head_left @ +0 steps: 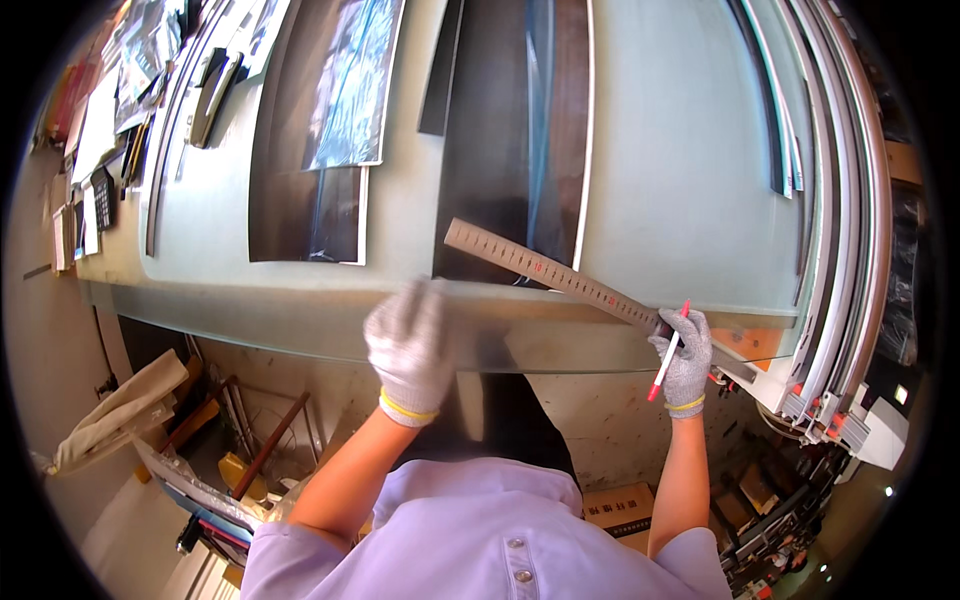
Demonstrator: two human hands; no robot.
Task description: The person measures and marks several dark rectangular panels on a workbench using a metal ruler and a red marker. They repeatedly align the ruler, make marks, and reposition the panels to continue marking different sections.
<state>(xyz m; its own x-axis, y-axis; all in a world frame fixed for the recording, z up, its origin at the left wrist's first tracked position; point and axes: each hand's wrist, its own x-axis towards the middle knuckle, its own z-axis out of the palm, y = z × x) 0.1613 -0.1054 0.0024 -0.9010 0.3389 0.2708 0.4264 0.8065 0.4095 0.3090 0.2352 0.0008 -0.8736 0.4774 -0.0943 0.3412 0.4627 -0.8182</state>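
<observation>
Over tabletop (690, 220), ruler (555, 275) slants leftward from right hand (689, 360).

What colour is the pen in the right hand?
The pen is white with red ends, clearest in the head view.

The ruler (545, 268) looks like smooth metal; the gloves (408, 350), matt knitted cloth. The dark sheets (490, 180) look glossy

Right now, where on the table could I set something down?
The widest bare patch of table lies beyond the ruler, between the right-hand dark sheet and the strips at right. A narrower one lies between the left-hand dark sheet and the long thin bar. The left end is crowded with papers and a calculator.
</observation>
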